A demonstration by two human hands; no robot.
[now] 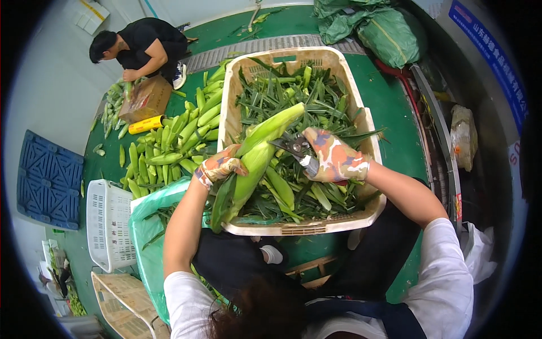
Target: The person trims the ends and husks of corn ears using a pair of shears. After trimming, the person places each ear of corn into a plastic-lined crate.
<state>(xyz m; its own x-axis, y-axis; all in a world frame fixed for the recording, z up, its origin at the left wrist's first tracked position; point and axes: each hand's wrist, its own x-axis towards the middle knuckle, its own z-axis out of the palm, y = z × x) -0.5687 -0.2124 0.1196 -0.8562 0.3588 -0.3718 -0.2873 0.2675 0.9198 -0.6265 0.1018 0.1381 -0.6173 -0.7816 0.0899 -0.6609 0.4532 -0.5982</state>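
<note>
Both my hands wear patterned work gloves. My left hand [223, 166] grips a green corn ear in its husk [254, 169] around the lower middle, over the near left part of a large white plastic crate [296, 231]. In my right hand [336, 156] is a pair of pruning shears [298, 147]; their dark blades reach to the right side of the husk. Whether the blades touch it, I cannot tell. Beneath my hands the crate holds cut corn leaves and husk pieces [279, 101].
Husked-in corn ears [186, 131] lie piled on the green floor left of the crate. A white basket [111, 224] and a green plastic liner [146, 237] stand nearer. Beyond, a person [148, 46] crouches at a cardboard box [146, 99]. Green sacks [391, 38] lie at the back right.
</note>
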